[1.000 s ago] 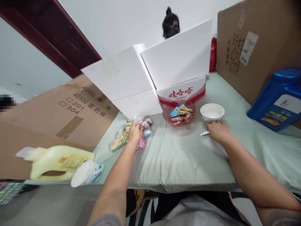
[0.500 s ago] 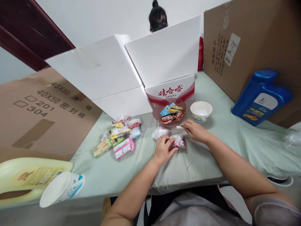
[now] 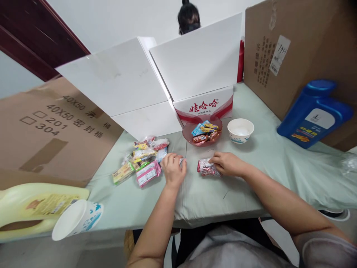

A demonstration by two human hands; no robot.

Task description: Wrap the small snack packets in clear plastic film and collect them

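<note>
My left hand (image 3: 173, 170) is beside the heap of snack packets, fingers curled over a clear plastic packet (image 3: 181, 160) that is mostly hidden by them. My right hand (image 3: 227, 163) pinches a slim white-handled tool (image 3: 208, 164), whose far end I cannot make out. Just beneath it lies a red and clear wrapped packet (image 3: 206, 170) on the cloth. Behind, a reddish see-through bowl (image 3: 187, 140) holds blue, yellow and red snack packets (image 3: 205, 128).
Several snack packets (image 3: 143, 158) lie heaped at left. A white paper bowl (image 3: 240, 136) stands right of the glass bowl. White boxes (image 3: 198, 61), a brown carton (image 3: 295, 48) and a blue bottle (image 3: 315, 115) border the table. A paper cup (image 3: 75, 219) and yellow jug (image 3: 41, 204) lie front left.
My left hand has moved left with the clear packet, off the red wrapped one. My right hand has come down and slightly nearer, bringing the white-handled tool over the red packet.
</note>
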